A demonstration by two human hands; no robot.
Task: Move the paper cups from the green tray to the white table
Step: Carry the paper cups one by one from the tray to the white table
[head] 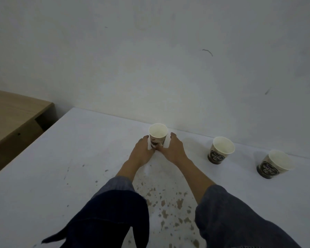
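Wall close behind, two cups right
Table [64, 158] left of hands open; wall [150, 68] just behind; cups [221, 150] [274, 164] block right.

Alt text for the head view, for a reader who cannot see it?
Both hands, left hand and right hand, flank an upright white-and-brown paper cup on the stained white table. Two matching paper cups stand to its right.

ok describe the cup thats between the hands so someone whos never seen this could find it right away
On the white table, three paper cups stand upright in a row along the far edge by the wall. The one you want is the leftmost cup, apart from the middle cup and the right cup. It alone sits between the left hand and the right hand, which touch its sides.
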